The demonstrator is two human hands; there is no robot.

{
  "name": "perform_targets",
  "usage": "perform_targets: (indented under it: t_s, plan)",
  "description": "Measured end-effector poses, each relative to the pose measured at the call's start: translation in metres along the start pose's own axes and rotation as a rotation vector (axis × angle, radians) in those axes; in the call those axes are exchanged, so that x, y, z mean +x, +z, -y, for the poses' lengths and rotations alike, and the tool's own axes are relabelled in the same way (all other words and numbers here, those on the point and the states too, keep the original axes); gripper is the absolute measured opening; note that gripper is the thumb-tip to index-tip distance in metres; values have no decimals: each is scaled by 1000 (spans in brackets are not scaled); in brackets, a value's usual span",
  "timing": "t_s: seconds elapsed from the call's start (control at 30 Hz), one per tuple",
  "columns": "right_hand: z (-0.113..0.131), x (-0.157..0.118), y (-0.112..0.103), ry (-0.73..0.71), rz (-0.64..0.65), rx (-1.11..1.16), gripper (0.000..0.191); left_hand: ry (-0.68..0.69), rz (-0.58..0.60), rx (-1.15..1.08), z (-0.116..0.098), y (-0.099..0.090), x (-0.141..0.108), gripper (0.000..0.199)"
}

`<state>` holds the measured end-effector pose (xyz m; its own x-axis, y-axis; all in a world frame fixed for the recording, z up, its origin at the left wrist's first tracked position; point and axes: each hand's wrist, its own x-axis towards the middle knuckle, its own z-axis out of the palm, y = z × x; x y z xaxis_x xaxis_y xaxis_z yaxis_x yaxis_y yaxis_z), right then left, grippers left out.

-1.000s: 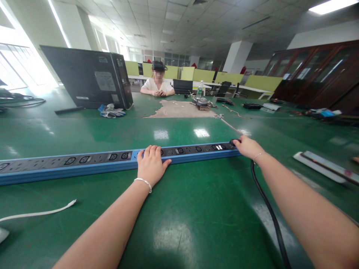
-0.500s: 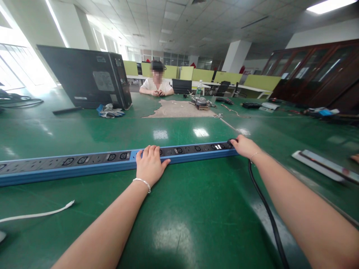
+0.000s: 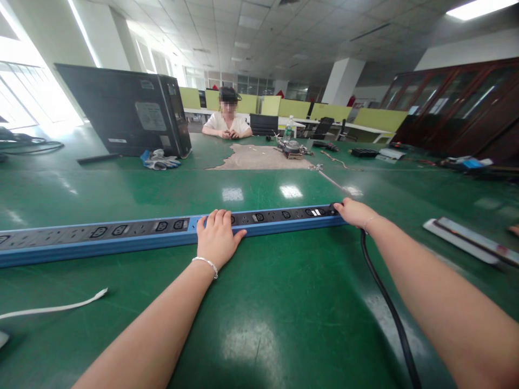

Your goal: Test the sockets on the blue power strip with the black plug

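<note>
Here, blue power strip [image 3: 170, 241] lies across green table [image 3: 284, 302]; left hand [image 3: 219, 235] rests on it, unclenched; right hand [image 3: 357, 212] pinches black fitting [image 3: 334, 208] at its right end. Judgement: snagged black cable [image 3: 390, 302] could drag it askew.

Daylight is pouring through the window [image 3: 32, 92] at far left, burning it out to white, while a lamp [image 3: 480, 8] is glaring at upper right and the cabinet [image 3: 458, 102] is lying in shade. The table [image 3: 284, 292] is throwing back pale patches of glare. The strip [image 3: 162, 236] is showing fairly crisply, but the wide lens is stretching the case [image 3: 117, 108] at left and distant partitions [image 3: 330, 112] are looking soft.
</note>
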<state>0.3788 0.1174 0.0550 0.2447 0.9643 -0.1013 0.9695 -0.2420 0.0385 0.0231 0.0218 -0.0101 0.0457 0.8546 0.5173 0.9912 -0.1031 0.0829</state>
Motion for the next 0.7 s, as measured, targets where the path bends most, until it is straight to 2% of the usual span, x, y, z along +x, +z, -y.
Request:
perform_targets:
  t_s: [0.13,0.4,0.57,0.7]
  plan:
    - [0,6,6,-48,-30,-101,47,-9,4,0,0,1,0,55]
    - [3,14,-1,-68,29,-108,42,-12,19,-10,1,2,0,54]
    - [-1,5,8,-44,-31,-51,48,-11,4,-2,0,2,0,54]
    - [-1,12,8,-130,-68,6,40,4,-4,12,1,3,0,55]
